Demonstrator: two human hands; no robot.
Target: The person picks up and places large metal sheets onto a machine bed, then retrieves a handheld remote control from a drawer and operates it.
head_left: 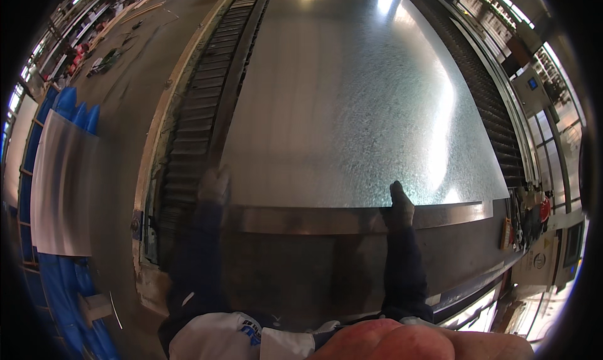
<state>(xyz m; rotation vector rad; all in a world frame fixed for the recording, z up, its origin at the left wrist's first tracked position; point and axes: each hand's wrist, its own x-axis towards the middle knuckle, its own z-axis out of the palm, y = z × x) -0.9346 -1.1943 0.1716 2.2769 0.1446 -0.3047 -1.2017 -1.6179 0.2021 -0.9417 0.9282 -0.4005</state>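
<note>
A large, shiny galvanized metal sheet [295,102] lies over the slatted bed of a machine and stretches far away from me. My right hand [399,209], which looks gloved, grips its near edge right of the middle, thumb on top and the other fingers hidden. At the sheet's near left corner is my left hand [215,184], smeared by motion; its fingers cannot be made out. Just below the near edge runs a narrow metal strip [289,222], with my right hand overlapping it.
Dark slats [204,90] and a worn side rail [154,140] run along the left. Farther left, a curved pale sheet [59,190] rests against blue wrapped material [63,297]. Hand tools and a brush [505,233] sit at the right, beside a control cabinet [540,266] with a screen.
</note>
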